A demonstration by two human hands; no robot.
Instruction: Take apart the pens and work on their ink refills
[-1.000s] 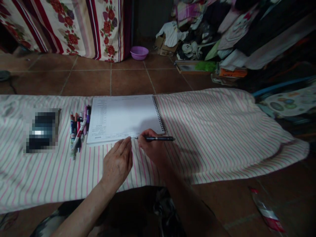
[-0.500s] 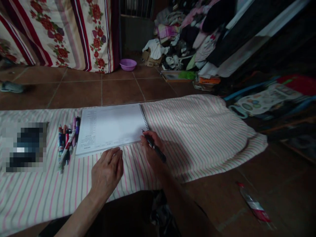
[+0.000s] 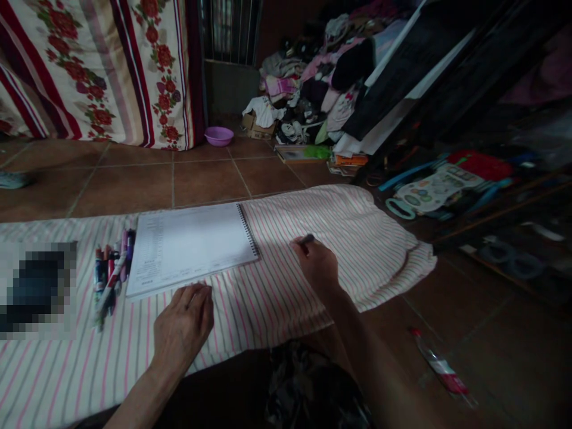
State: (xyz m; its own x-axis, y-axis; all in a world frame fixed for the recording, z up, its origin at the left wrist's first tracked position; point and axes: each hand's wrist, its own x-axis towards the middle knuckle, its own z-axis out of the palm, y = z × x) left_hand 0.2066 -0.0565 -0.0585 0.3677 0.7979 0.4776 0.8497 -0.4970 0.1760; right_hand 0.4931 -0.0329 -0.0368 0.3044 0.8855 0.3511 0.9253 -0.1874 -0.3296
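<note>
Right hand (image 3: pixel 317 265) closed around a dark pen (image 3: pixel 307 239), held above or against the striped cloth (image 3: pixel 357 238) on the counter, to the right of the spiral-bound notebook (image 3: pixel 196 244) and apart from it; most of the pen is hidden by the fingers. Left hand (image 3: pixel 184 319) lies palm down, unclenched, fingers together and lightly bent, at the notebook's near edge, contact with the paper uncertain. Notebook lies open-faced on the cloth, wire binding on its right side, printed columns down its left, with a cluster of pens (image 3: pixel 109 271) just beyond that left edge.
</note>
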